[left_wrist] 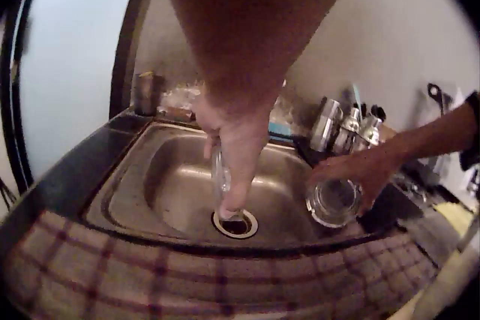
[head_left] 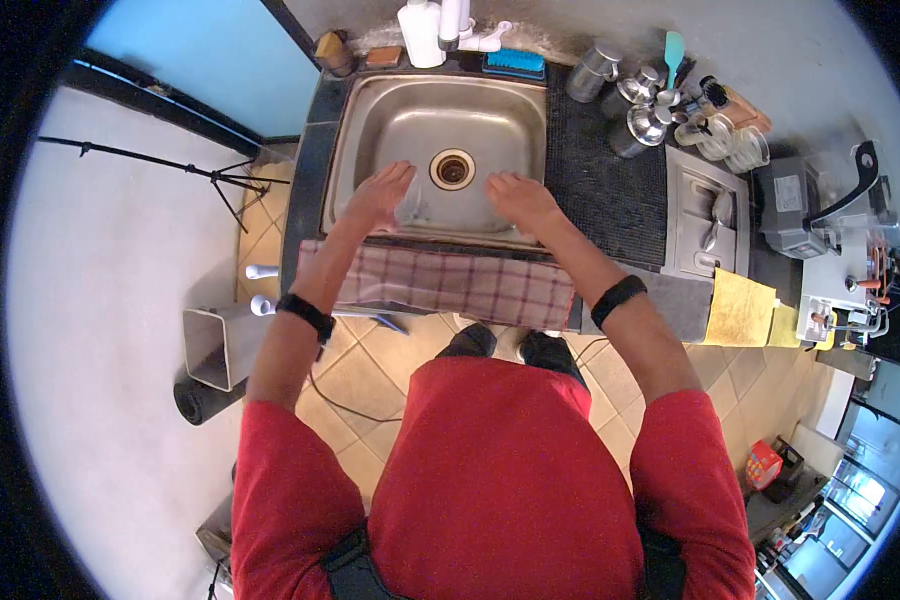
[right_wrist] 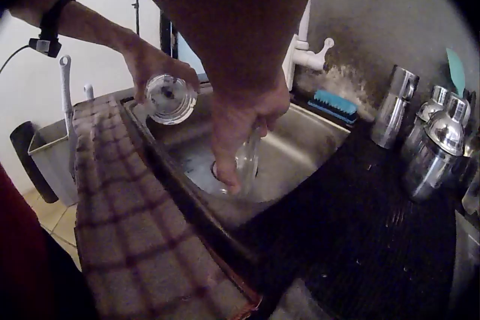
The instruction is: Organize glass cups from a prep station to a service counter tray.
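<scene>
Over the steel sink [head_left: 375,120], my left hand [head_left: 378,197] grips a round clear glass vessel [right_wrist: 171,100]. Its circular face shows in the right wrist view, while the left wrist view catches it edge-on between thumb and fingers. My right hand [head_left: 526,205] holds another clear glass vessel [left_wrist: 335,201] at the sink's right side, thumb and fingers round its sides. Both are held tilted over the basin, near the drain [head_left: 452,170]; their exact kind I cannot tell. The palms hide parts of both.
A checked cloth [head_left: 440,285] drapes over the sink's front edge. Behind the basin are a white tap [head_left: 485,40] and a blue brush [head_left: 515,63]. Metal shakers [head_left: 642,128] and glass jars [head_left: 747,150] stand on the right, near a steel tray [head_left: 685,240] and a yellow cloth [head_left: 740,305].
</scene>
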Tool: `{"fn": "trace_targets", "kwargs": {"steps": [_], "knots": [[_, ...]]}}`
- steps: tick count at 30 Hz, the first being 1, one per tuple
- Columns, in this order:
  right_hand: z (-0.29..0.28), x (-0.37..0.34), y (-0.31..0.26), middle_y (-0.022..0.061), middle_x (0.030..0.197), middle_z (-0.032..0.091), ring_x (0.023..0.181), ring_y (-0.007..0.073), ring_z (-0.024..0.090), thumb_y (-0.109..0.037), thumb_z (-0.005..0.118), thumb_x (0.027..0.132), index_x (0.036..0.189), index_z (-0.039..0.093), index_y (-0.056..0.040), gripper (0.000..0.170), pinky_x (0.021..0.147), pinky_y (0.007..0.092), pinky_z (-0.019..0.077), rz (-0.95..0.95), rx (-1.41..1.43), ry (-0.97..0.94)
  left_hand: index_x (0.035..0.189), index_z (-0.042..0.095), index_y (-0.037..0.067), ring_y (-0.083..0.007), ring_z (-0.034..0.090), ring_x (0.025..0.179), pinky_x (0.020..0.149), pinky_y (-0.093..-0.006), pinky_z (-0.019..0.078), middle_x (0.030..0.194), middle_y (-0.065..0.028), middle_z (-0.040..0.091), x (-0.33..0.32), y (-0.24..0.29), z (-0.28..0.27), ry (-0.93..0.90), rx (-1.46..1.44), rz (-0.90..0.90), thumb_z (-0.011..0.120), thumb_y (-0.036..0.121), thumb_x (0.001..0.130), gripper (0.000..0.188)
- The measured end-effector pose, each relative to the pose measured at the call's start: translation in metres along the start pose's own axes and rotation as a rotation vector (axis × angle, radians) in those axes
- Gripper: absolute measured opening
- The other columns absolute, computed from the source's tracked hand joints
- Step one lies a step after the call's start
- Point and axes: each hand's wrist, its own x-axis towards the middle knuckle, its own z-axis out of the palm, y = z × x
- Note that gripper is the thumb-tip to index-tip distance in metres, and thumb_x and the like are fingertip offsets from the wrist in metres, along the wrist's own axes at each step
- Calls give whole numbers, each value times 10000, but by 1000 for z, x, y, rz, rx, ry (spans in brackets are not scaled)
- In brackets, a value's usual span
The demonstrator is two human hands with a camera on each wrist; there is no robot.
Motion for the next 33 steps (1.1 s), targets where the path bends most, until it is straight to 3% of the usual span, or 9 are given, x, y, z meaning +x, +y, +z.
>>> {"fn": "trace_targets", "kwargs": {"steps": [4, 6, 15, 18, 22, 25, 27, 31, 33], "knots": [[2, 7, 0, 117, 1096, 639, 1088, 276, 623, -163, 551, 888, 1074, 633, -45, 236, 959, 385, 523, 44, 28, 90, 1233, 588, 57, -261, 502, 1278, 1058, -393, 458, 1242, -104, 580, 22, -31, 74, 298, 383, 154, 703, 170, 797, 465], [5, 9, 0, 106, 1203, 564, 1171, 292, 561, -8, 683, 757, 1216, 515, -22, 489, 991, 359, 509, 18, -37, -28, 1034, 688, 118, -195, 548, 1178, 918, -339, 507, 1131, -26, 613, 33, -22, 75, 254, 584, 142, 572, 184, 880, 204], [23, 24, 0, 103, 1134, 631, 1132, 328, 603, -149, 572, 877, 1115, 618, -69, 256, 993, 423, 522, -51, -169, -15, 1000, 730, 185, -193, 552, 1158, 915, -362, 482, 1100, 16, 624, 39, 17, 72, -148, 553, 67, 621, 249, 878, 176], [31, 22, 9, 107, 1096, 635, 1093, 341, 608, -146, 567, 886, 1088, 612, -61, 224, 955, 416, 542, -142, -180, 269, 1016, 732, 182, -193, 548, 1168, 914, -365, 486, 1110, 10, 625, 45, 20, 70, -161, 533, -81, 617, 247, 894, 180], [35, 19, 1, 109, 1071, 643, 1071, 325, 615, -137, 557, 898, 1081, 622, -62, 208, 941, 403, 544, -101, -134, 147, 1052, 728, 180, -192, 544, 1176, 926, -363, 477, 1122, 3, 620, 42, 13, 86, -10, 697, -37, 606, 240, 905, 200], [24, 15, -8, 79, 1161, 600, 1150, 248, 562, -138, 589, 852, 1154, 593, -48, 315, 1092, 376, 429, 18, -49, -84, 1102, 719, 169, -193, 523, 1205, 941, -377, 460, 1157, 2, 605, 45, 13, 87, -195, 505, -86, 605, 243, 906, 238], [17, 17, -6, 85, 1142, 602, 1147, 249, 568, -143, 577, 861, 1135, 604, -47, 292, 1088, 379, 442, 5, -57, -136, 953, 673, 160, -192, 600, 1001, 796, -335, 512, 950, -12, 627, 41, 9, 82, 28, 512, 15, 607, 255, 860, 149], [12, 19, 2, 90, 1116, 603, 1128, 251, 577, -145, 569, 869, 1128, 612, -49, 279, 1038, 375, 480, -94, -219, 69, 929, 669, 168, -196, 603, 988, 797, -325, 520, 949, -13, 620, 44, 10, 70, 121, 606, 14, 609, 262, 855, 134], [11, 20, 3, 87, 1115, 597, 1129, 255, 577, -149, 567, 872, 1142, 610, -47, 292, 1031, 378, 483, -115, -239, 96, 1078, 724, 181, -187, 527, 1206, 934, -370, 461, 1158, -6, 608, 48, 14, 66, -92, 611, -63, 618, 261, 892, 229]]}}
